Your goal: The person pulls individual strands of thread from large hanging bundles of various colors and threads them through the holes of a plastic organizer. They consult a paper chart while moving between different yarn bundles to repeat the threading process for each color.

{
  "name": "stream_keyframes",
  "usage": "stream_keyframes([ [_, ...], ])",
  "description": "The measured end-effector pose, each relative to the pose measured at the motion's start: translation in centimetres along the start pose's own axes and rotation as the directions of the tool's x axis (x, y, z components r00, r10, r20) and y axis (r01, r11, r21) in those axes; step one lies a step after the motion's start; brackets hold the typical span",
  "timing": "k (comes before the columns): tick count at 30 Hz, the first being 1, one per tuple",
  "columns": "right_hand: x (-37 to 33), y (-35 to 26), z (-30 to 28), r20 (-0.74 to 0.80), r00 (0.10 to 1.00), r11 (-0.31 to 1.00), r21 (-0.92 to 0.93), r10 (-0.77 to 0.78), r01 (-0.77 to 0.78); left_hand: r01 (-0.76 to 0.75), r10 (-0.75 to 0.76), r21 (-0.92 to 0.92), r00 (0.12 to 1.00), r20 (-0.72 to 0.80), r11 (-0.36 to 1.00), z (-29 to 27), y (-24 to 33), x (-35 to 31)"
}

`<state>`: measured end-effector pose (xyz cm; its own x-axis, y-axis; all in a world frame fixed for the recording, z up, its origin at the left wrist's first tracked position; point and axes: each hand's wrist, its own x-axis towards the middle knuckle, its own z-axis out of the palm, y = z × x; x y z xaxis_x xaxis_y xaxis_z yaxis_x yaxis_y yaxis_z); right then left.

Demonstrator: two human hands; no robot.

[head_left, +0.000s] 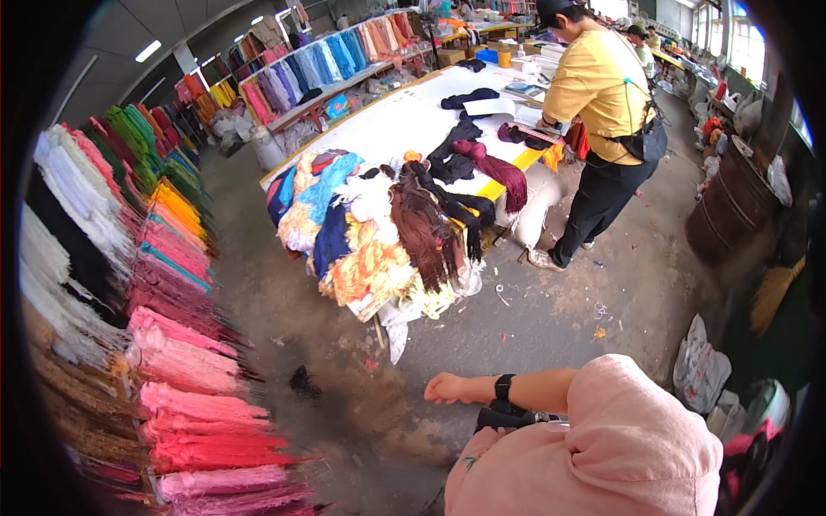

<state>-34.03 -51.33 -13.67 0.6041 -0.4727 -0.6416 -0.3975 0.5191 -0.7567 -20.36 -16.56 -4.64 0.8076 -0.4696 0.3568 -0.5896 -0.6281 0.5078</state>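
Note:
My right hand (pixel 445 388) is held out over the floor at the lower middle, with its fingers curled into a loose fist. Nothing shows in it, and it touches nothing. A pink sleeve (pixel 645 430) covers the upper part of that arm, and a black band (pixel 502 387) circles the wrist. Just below the forearm is a black device (pixel 506 418), partly hidden. My left hand is out of view. Ahead of my hand, a heap of mixed-colour yarn hanks (pixel 366 267) hangs over the near end of a long white table (pixel 361 125).
Racks of pink and red yarn hanks (pixel 211 447) line the left side. A co-worker in a yellow shirt (pixel 602 90) stands at the table's right side, near dark hanks. At right are a rusty drum (pixel 733 206), a broom (pixel 774 297) and a plastic bag (pixel 701 365). Scraps litter the concrete floor.

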Motion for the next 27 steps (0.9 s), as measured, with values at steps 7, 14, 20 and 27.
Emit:
stream_keyframes([
  [7, 0.8, 1.3, -14.7, -0.23, 0.972, 0.995, -0.094, -0.053, 0.032, 0.63, -0.614, -0.21, 0.776, 0.142, 0.748, 2.6, 6.9, 0.3],
  [14, 1.6, 4.0, -18.7, -0.106, 0.99, 0.977, -0.18, 0.092, -0.11, 0.896, -0.912, -0.357, 0.352, 0.212, 0.263, 2.6, 10.2, -2.9],
  [20, 3.7, 2.6, -15.0, 0.065, 0.996, 0.985, -0.159, -0.054, 0.064, 0.8, -0.81, -0.133, 0.581, -0.074, 0.586, 4.1, 13.4, -5.3],
  [27, 3.2, -2.0, -8.5, 0.414, 0.886, 0.753, -0.51, -0.208, 0.415, 0.371, -0.385, 0.165, 0.921, 0.061, 0.914, 4.9, 15.8, -3.8],
])
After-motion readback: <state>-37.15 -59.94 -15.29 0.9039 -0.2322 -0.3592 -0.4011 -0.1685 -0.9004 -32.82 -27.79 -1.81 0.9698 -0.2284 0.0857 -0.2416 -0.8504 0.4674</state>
